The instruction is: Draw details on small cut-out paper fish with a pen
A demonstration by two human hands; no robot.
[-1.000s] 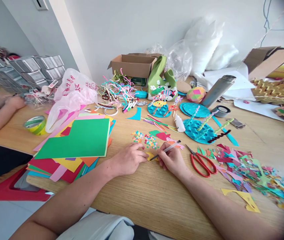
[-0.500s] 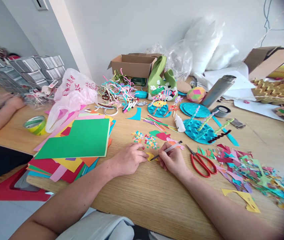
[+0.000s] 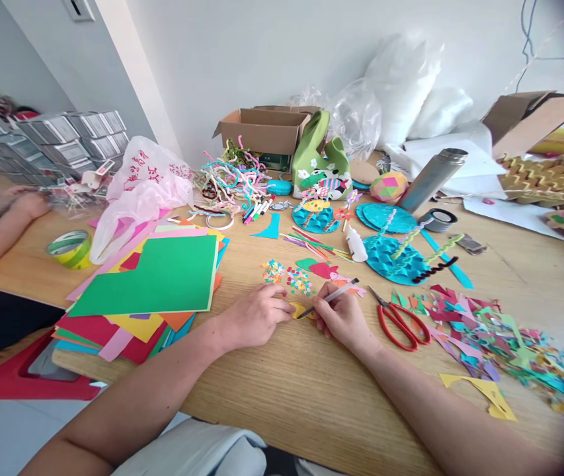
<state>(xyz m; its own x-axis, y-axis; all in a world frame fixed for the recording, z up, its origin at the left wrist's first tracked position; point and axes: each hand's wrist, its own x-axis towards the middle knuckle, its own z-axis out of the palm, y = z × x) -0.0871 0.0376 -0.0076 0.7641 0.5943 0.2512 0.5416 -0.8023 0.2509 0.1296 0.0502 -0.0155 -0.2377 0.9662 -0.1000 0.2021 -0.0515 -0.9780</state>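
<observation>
A small yellow paper cutout [image 3: 300, 311] lies on the table between my hands. My left hand [image 3: 256, 316] rests on the tabletop with bent fingers, its fingertips holding the cutout's left end; the thumb is hidden. Pinched in my right hand [image 3: 344, 317] is a pen [image 3: 338, 291] with a clear barrel, its dark tip on the cutout. Just beyond are two little heaps of coloured paper dots [image 3: 299, 281] and several paper fish [image 3: 324, 270] in green, red and pink. Red-handled scissors [image 3: 403, 324] lie beside my right hand.
Paper scraps [image 3: 494, 337] cover the right side. Coloured sheets [image 3: 162, 274] are stacked at left, near a tape roll [image 3: 69, 248]. Farther back stand a glue bottle [image 3: 356, 244], blue scalloped discs [image 3: 395, 260], a steel flask [image 3: 434, 178] and pipe cleaners [image 3: 232, 178]. Another person's hand [image 3: 31, 203] is far left.
Hardly anything differs. Both hands, the pen and the yellow cutout keep their places, while the whole view shifts very slightly.
</observation>
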